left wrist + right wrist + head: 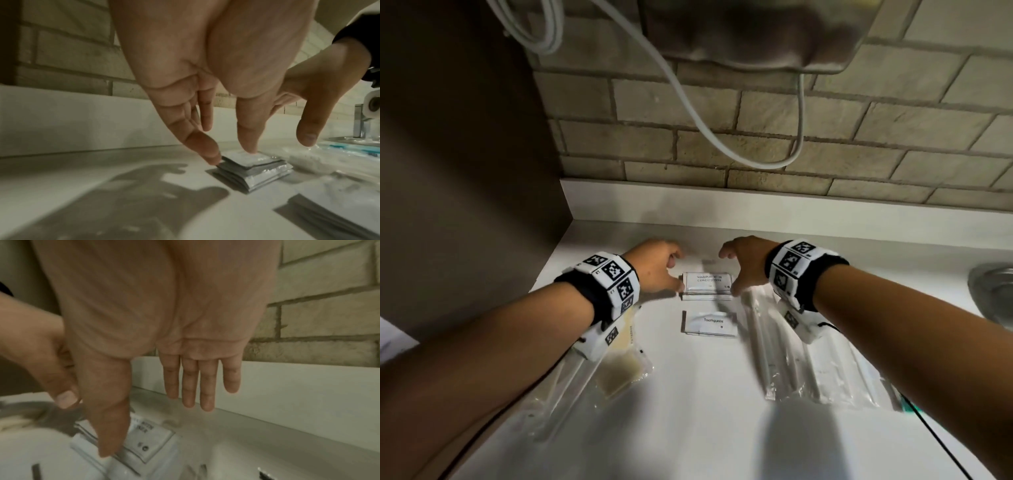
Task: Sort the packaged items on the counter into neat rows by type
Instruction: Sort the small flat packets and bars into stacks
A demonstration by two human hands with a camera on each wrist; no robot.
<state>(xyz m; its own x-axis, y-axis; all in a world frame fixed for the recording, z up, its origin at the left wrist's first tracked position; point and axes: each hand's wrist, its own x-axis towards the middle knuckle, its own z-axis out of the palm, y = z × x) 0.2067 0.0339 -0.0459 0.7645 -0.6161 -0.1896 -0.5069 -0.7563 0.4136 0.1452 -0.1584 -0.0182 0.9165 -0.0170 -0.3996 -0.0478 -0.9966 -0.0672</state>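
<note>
A stack of white shampoo sachets point(707, 286) point(252, 172) point(144, 441) lies near the back of the white counter point(688, 394). My left hand point(671, 274) point(232, 154) is at its left end, one fingertip against the stack's corner and the thumb tip on its top sachet. My right hand point(732, 270) point(150, 426) is at the right end, its thumb tip touching the stack's edge while its straight fingers hang above the counter. Just in front lies a stack of toothpaste sachets point(709, 324) point(339, 207). Clear toothbrush packs point(791, 346) lie to the right.
Clear packs with beige contents point(619, 370) lie under my left forearm. A steel sink point(993, 284) is at the far right, and a white cable point(688, 102) hangs down the brick wall. A brown side wall point(465, 171) closes off the left. A toilet roll point(372, 104) hangs beyond the sink.
</note>
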